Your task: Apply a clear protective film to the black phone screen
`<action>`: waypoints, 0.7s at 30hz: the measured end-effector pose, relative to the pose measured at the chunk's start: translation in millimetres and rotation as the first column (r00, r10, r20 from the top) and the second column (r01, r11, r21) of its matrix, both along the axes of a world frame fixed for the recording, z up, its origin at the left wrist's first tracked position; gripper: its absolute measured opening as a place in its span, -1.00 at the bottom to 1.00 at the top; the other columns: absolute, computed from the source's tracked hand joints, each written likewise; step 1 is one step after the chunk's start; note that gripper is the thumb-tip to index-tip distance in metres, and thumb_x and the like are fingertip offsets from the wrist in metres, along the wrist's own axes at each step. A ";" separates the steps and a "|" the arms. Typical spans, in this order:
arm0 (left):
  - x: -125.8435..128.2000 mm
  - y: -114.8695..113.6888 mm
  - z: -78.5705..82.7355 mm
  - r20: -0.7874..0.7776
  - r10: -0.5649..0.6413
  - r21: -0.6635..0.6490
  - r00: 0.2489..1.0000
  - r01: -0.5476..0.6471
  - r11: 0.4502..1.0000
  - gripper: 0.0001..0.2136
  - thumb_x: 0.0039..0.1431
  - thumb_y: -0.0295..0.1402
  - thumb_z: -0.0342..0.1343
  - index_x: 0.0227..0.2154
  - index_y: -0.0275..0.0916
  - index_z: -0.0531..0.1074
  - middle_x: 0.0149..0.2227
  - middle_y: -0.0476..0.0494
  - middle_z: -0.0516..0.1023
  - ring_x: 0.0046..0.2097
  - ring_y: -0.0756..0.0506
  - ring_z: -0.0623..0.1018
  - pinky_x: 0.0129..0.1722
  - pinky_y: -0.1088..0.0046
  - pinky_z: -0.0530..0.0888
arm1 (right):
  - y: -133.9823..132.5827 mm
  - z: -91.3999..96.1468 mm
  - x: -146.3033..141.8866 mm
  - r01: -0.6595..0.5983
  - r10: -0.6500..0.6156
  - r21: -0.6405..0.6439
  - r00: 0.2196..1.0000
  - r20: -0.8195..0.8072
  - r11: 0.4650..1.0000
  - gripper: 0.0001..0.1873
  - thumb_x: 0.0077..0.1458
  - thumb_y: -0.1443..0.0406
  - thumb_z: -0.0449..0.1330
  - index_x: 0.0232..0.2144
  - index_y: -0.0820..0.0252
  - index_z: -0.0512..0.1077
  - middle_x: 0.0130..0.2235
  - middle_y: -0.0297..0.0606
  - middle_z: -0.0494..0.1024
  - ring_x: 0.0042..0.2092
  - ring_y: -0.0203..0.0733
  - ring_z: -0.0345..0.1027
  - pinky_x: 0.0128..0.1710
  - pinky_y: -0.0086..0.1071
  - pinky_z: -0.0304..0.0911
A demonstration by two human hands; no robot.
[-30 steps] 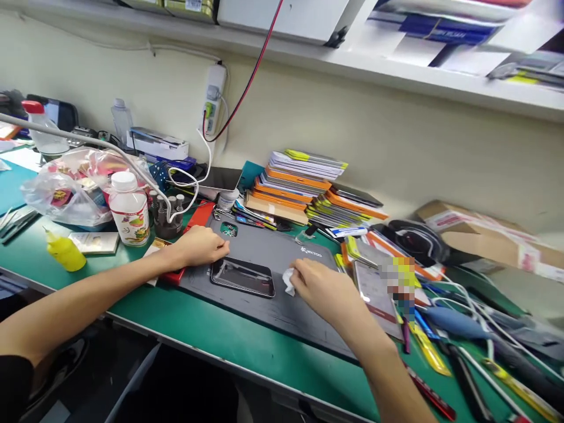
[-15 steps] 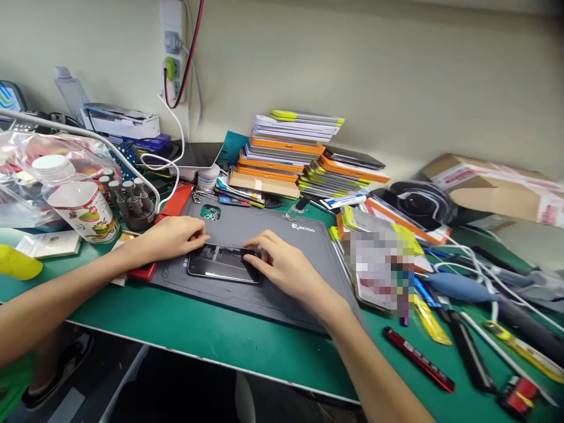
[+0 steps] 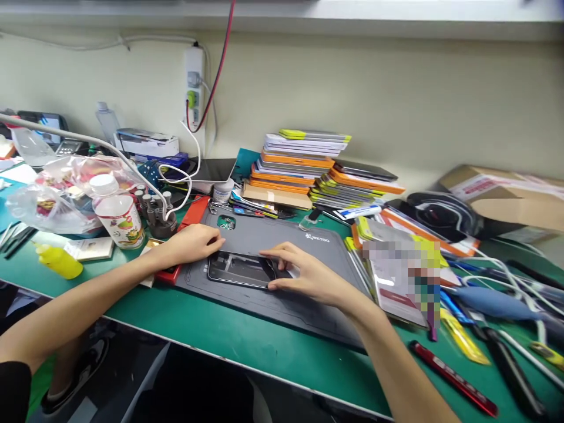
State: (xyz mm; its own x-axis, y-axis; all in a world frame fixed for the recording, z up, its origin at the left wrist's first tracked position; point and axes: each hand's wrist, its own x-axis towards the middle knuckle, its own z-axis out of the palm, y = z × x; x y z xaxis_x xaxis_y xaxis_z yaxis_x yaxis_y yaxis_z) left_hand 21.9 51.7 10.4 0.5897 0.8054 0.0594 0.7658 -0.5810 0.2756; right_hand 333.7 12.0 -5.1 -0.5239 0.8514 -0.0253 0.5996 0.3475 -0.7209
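Right hand (image 3: 308,276) has slid along the phone (image 3: 235,270), boxes (image 3: 304,167) stacked behind.

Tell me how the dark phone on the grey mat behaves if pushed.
The phone looks thin and flat, so it would likely slide, not tip. The left hand and right hand touch its ends, perhaps steadying it. Its glossy surface may be slippery and fragile.

A cream wall (image 3: 396,88) rises behind a green workbench (image 3: 229,338) — a white power strip (image 3: 194,76) hangs on it, beneath a pale shelf (image 3: 352,12), evenly lit.
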 end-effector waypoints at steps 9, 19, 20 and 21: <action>-3.8 1.2 -3.1 -0.003 0.009 -0.036 1.000 -0.009 0.999 -0.64 0.45 -0.25 -0.09 -0.36 -0.22 0.55 -0.21 -0.22 0.70 -0.15 -0.18 0.67 -0.12 0.36 0.47 | -1.4 -5.7 -0.3 0.007 -0.007 -0.001 1.000 0.020 1.000 -0.27 0.05 -0.17 0.39 0.19 -0.04 0.52 0.09 -0.15 0.49 -0.07 -0.02 0.39 0.09 -0.09 0.35; -7.3 -13.5 17.1 0.007 0.083 -0.216 0.997 -0.079 0.973 -0.71 0.38 -0.21 -0.08 -0.21 -0.18 0.53 -0.09 -0.16 0.69 -0.08 -0.17 0.67 -0.16 0.40 0.49 | -2.9 -0.5 -2.3 0.024 -0.024 0.010 0.999 0.025 1.000 -0.29 0.04 -0.18 0.39 0.16 -0.05 0.55 0.08 -0.14 0.52 -0.08 -0.02 0.40 0.08 -0.06 0.38; -7.6 -14.4 18.2 0.006 0.099 -0.238 0.995 -0.094 0.967 -0.71 0.37 -0.22 -0.09 -0.18 -0.18 0.53 -0.07 -0.14 0.69 -0.08 -0.16 0.67 -0.17 0.41 0.49 | -3.4 0.3 -2.5 0.026 -0.026 0.010 0.999 0.026 1.000 -0.30 0.05 -0.18 0.39 0.16 -0.06 0.55 0.08 -0.14 0.53 -0.08 -0.01 0.40 0.08 -0.05 0.38; -7.7 -14.9 18.9 0.005 0.113 -0.257 0.994 -0.108 0.960 -0.70 0.37 -0.22 -0.10 -0.15 -0.17 0.53 -0.05 -0.14 0.69 -0.08 -0.15 0.67 -0.18 0.42 0.49 | -3.9 0.9 -2.5 0.028 -0.028 0.011 0.999 0.028 1.000 -0.31 0.05 -0.17 0.38 0.16 -0.07 0.55 0.09 -0.14 0.53 -0.08 -0.01 0.40 0.08 -0.04 0.38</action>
State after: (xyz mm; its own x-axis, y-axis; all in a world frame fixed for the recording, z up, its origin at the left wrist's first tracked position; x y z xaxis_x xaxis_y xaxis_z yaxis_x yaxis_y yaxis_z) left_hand 14.3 36.8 29.3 0.4968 0.8554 -0.1466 0.8142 -0.4009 0.4199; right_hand 331.2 8.1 -4.1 -0.4991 0.8660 -0.0306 0.6293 0.3379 -0.6998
